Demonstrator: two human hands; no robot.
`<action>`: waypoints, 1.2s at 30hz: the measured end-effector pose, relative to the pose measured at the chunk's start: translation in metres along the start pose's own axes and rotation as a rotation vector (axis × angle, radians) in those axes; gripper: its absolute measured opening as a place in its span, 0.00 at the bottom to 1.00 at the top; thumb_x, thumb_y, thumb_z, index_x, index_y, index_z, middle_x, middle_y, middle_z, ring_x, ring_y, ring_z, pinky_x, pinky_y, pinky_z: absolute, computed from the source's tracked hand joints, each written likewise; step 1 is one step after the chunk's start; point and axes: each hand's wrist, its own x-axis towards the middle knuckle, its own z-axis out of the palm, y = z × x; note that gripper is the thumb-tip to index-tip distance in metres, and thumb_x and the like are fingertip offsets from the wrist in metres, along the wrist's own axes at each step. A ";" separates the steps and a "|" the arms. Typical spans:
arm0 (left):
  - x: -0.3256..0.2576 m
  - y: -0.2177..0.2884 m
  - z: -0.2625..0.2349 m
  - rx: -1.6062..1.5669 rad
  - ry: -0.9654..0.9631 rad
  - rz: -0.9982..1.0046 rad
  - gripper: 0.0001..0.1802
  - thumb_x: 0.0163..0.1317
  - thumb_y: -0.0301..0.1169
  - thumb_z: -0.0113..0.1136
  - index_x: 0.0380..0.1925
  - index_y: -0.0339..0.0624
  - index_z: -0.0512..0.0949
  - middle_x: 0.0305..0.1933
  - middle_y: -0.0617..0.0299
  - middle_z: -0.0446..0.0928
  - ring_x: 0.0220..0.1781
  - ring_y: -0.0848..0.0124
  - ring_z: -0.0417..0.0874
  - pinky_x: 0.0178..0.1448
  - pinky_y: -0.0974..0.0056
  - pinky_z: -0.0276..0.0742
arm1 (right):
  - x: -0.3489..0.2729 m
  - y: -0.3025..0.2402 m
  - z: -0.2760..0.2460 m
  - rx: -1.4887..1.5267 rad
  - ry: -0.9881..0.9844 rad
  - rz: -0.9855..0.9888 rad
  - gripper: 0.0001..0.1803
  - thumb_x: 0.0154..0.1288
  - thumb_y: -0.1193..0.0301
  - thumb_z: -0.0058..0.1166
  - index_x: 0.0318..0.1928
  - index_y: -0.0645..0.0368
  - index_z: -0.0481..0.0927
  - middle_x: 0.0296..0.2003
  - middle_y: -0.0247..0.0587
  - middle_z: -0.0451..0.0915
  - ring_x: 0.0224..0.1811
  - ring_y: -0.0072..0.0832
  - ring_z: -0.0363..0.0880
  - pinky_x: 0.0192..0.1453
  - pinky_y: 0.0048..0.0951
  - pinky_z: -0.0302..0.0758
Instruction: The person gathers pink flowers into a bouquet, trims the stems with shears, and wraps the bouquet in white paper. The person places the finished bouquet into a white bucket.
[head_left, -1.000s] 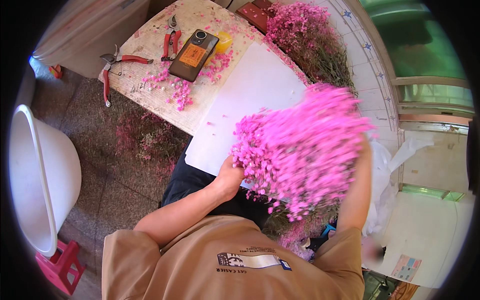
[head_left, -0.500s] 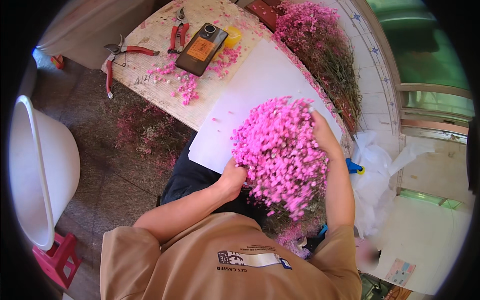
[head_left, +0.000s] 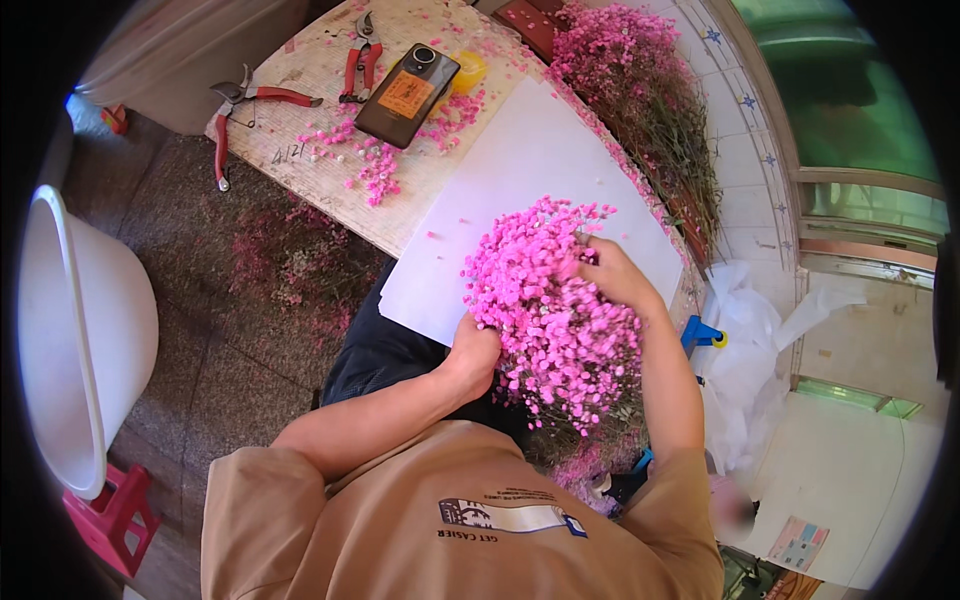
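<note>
A full bunch of pink baby's breath (head_left: 540,300) is held up over my lap and the near end of the white paper sheet (head_left: 505,165). My left hand (head_left: 476,352) is closed round the lower left of the bunch, its fingertips hidden behind the blossoms. At the upper right, my right hand (head_left: 618,276) reaches in among the flower heads with bent fingers, thumb and forefinger closing on some of them. The stems inside the bunch are out of sight.
Two red-handled pruning shears (head_left: 362,58) (head_left: 235,110), a phone (head_left: 407,95) and loose pink blossoms (head_left: 375,170) lie on the table (head_left: 290,50). More baby's breath (head_left: 640,80) lies at the far right. At left a white tub (head_left: 110,320) rests on a pink stool (head_left: 125,515).
My right hand has moved left and slightly toward me, from the bunch's right edge in over the blossoms. The bunch has turned a little; my left hand keeps its hold.
</note>
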 end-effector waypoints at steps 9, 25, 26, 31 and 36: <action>-0.008 -0.006 -0.002 0.008 0.018 0.021 0.23 0.79 0.33 0.53 0.70 0.38 0.68 0.65 0.55 0.78 0.64 0.64 0.81 0.69 0.54 0.77 | 0.022 0.029 0.007 0.140 -0.353 0.071 0.18 0.60 0.76 0.65 0.51 0.64 0.86 0.40 0.34 0.88 0.43 0.20 0.81 0.53 0.27 0.78; -0.004 -0.017 -0.011 0.114 -0.067 -0.046 0.34 0.66 0.14 0.50 0.73 0.44 0.65 0.66 0.55 0.77 0.63 0.60 0.80 0.58 0.52 0.80 | -0.077 -0.065 -0.013 -0.115 0.326 0.190 0.30 0.76 0.56 0.55 0.66 0.70 0.76 0.50 0.63 0.85 0.56 0.49 0.85 0.62 0.39 0.76; -0.004 -0.015 -0.009 0.113 -0.062 -0.041 0.34 0.64 0.13 0.49 0.72 0.44 0.65 0.64 0.55 0.77 0.61 0.61 0.80 0.56 0.52 0.81 | -0.077 -0.062 -0.004 -0.290 0.393 0.178 0.36 0.77 0.51 0.53 0.68 0.73 0.72 0.57 0.69 0.81 0.62 0.56 0.80 0.67 0.43 0.74; -0.020 0.017 -0.008 0.282 -0.046 -0.283 0.40 0.59 0.10 0.51 0.73 0.46 0.62 0.60 0.57 0.77 0.58 0.60 0.81 0.53 0.50 0.83 | -0.006 -0.006 0.052 -0.449 0.618 0.074 0.40 0.78 0.46 0.48 0.71 0.71 0.68 0.61 0.74 0.76 0.64 0.60 0.77 0.70 0.48 0.72; -0.041 0.031 -0.005 0.291 -0.006 -0.333 0.46 0.55 0.10 0.54 0.75 0.52 0.57 0.59 0.56 0.77 0.53 0.60 0.83 0.47 0.50 0.84 | 0.019 0.020 0.043 -0.172 0.338 0.220 0.36 0.79 0.43 0.43 0.57 0.70 0.77 0.48 0.69 0.82 0.54 0.63 0.80 0.59 0.51 0.75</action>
